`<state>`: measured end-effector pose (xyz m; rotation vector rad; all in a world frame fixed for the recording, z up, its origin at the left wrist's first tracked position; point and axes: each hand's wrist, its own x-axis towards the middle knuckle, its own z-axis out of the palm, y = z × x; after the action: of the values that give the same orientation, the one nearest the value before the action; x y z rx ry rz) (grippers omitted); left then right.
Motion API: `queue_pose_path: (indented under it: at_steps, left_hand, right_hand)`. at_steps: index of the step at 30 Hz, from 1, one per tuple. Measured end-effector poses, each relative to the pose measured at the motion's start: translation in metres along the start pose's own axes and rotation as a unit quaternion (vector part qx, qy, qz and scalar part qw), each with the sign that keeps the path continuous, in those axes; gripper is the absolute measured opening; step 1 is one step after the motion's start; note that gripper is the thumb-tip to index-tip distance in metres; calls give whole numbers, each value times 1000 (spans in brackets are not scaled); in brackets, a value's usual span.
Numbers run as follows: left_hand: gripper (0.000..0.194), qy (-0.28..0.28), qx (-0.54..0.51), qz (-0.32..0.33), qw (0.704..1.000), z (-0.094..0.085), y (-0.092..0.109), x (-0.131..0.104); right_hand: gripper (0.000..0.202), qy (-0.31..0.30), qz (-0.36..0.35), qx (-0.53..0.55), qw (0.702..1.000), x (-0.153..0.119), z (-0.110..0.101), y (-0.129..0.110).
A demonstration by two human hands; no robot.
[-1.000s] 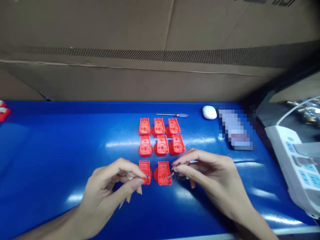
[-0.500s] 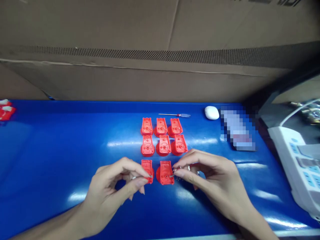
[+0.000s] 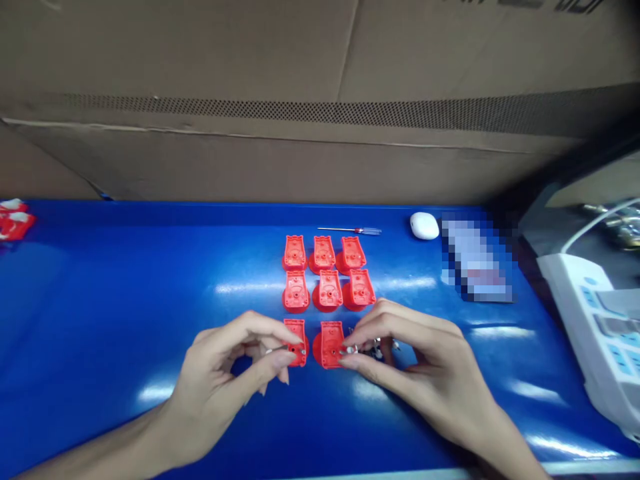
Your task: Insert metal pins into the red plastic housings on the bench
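Several red plastic housings, open side up, stand in rows on the blue table. My left hand (image 3: 235, 380) pinches a small metal part at the right edge of its fingertips, over the front left housing (image 3: 295, 327). A bit of white shows between its fingers. Beside the front right housing (image 3: 331, 343), my right hand (image 3: 420, 367) holds a small silvery part (image 3: 351, 349) between thumb and index finger. More small metal parts (image 3: 379, 348) lie under the right palm, partly hidden by the fingers.
Behind the housings lies a screwdriver (image 3: 367, 231) with a clear handle. A white rounded case (image 3: 425, 226) and a blurred-out flat object (image 3: 475, 260) are at the back right. A white power strip (image 3: 595, 333) stands far right, red-and-white pieces (image 3: 15, 221) far left. Cardboard (image 3: 280, 167) walls the back.
My right thumb and index finger have shifted slightly left, and a silvery part now shows between them. My left fingertips have moved slightly right over the front left housing.
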<state>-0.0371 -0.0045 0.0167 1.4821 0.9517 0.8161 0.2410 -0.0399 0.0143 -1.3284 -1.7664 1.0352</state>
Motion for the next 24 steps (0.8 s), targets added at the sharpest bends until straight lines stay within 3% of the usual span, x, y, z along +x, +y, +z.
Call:
queue_pose_path:
  at_steps: [20,24]
  left_hand:
    - [11,-7,-21,-22,1000,-1,-4,-5]
    - [12,0,-18,-15,1000,-1,-2,-4]
  right_hand:
    - [24,22,4,-31,999,1,-7,2]
    - [19,30,41,-10,999,0,-7,2]
